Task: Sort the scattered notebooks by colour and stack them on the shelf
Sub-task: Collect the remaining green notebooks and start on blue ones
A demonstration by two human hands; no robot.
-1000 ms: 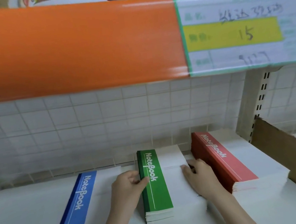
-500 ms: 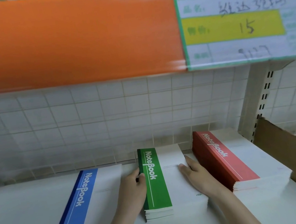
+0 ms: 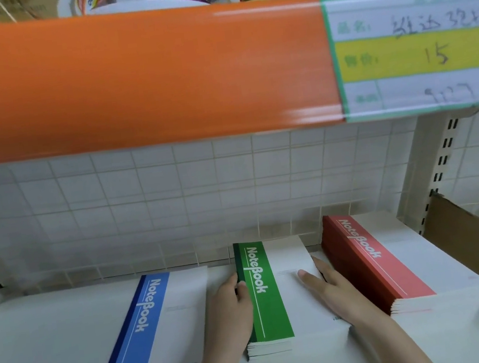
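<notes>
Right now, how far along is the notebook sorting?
Three colour groups sit on the shelf: blue notebook, green stack, red stack. Left hand and right hand flank the green stack, apparently squaring it. No scattered notebooks visible.

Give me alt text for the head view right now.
Both hands flank the green notebook stack on the white shelf: left hand against its spine side, right hand flat on its cover. A blue notebook lies left, a taller red stack right.
</notes>
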